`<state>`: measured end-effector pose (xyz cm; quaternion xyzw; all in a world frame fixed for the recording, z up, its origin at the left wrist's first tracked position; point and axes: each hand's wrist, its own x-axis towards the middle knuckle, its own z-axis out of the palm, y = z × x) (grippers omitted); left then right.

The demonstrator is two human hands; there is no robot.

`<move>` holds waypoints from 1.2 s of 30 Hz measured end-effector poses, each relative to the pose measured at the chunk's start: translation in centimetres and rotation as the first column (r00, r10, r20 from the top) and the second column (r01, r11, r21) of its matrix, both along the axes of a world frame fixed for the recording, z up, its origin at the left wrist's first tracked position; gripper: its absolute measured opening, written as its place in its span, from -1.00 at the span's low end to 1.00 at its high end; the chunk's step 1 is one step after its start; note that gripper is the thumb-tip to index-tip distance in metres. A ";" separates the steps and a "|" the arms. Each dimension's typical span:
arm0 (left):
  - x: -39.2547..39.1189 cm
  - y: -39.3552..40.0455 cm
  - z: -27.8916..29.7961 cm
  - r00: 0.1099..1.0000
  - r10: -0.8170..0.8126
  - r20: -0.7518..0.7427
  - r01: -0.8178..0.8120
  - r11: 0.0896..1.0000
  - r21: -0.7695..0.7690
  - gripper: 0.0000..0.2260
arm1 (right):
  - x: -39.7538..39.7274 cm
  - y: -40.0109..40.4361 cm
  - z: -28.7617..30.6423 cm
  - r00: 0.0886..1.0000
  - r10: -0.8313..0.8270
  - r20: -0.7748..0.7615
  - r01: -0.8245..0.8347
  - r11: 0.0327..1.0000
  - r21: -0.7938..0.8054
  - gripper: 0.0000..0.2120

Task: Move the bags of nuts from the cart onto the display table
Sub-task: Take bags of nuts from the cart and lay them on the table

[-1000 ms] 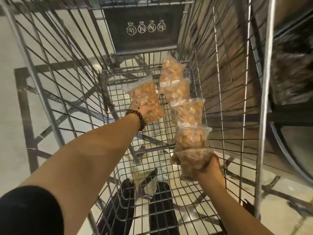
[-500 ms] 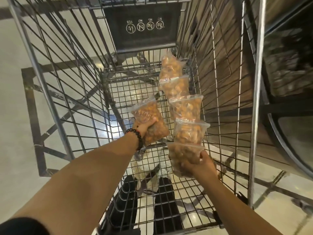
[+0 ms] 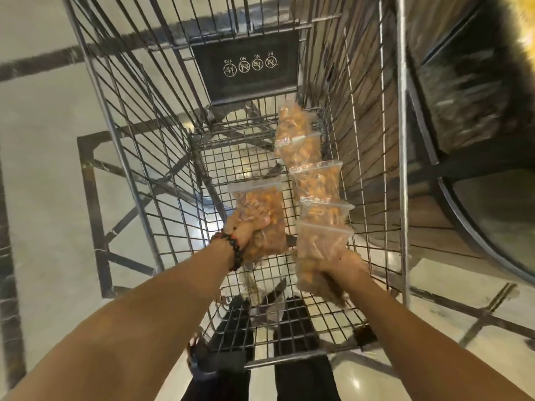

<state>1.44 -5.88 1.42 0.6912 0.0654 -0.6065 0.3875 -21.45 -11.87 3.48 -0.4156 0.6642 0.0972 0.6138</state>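
I look down into a wire shopping cart [image 3: 162, 157]. My left hand [image 3: 246, 233], with a bead bracelet at the wrist, grips one clear zip bag of orange-brown nuts [image 3: 257, 209] above the cart floor. My right hand [image 3: 344, 270] grips the near bag [image 3: 318, 250] of a row of several overlapping nut bags [image 3: 312, 175]. That row runs along the cart's right side toward the far end. The nearest bag and my right hand are blurred.
A black panel with warning icons [image 3: 249, 68] closes the cart's far end. To the right stands a dark wooden display fixture [image 3: 463, 111] with a round black edge [image 3: 469, 227]. Pale tiled floor [image 3: 43, 111] lies to the left. My legs in dark trousers [image 3: 260, 342] show under the cart.
My left hand has drawn its bag back toward me and lower. My right hand has lifted the near bag of the row slightly; the view has shifted.
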 end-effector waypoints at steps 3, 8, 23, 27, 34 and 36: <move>0.0 1.1 4.4 0.999 -0.020 0.046 0.022 0.998 -0.053 -0.58 | -0.7 -1.8 4.7 0.967 -0.172 0.189 0.157 0.983 0.093 -0.79; -1.3 1.7 15.0 0.974 -0.070 0.215 0.111 0.977 -0.185 -0.53 | -0.3 -4.2 13.2 0.898 -0.229 0.376 0.261 0.965 -0.035 -0.67; -7.9 5.8 38.4 0.902 -0.051 0.428 0.294 0.799 -0.525 -0.63 | -7.9 1.9 35.6 0.498 -0.261 0.827 0.548 0.834 -0.066 -0.45; -11.2 7.2 40.8 0.902 -0.077 0.426 0.321 0.779 -0.538 -0.59 | -12.4 3.9 39.2 0.498 -0.291 0.817 0.652 0.747 -0.132 -0.33; -20.3 5.0 45.6 0.801 -0.105 0.590 0.492 0.677 -0.547 -0.70 | -22.2 4.9 43.8 0.576 -0.226 0.786 0.740 0.552 -0.383 -0.75; -23.9 3.6 46.4 0.768 -0.097 0.633 0.538 0.634 -0.555 -0.71 | -25.8 4.8 44.6 0.597 -0.213 0.773 0.738 0.523 -0.426 -0.67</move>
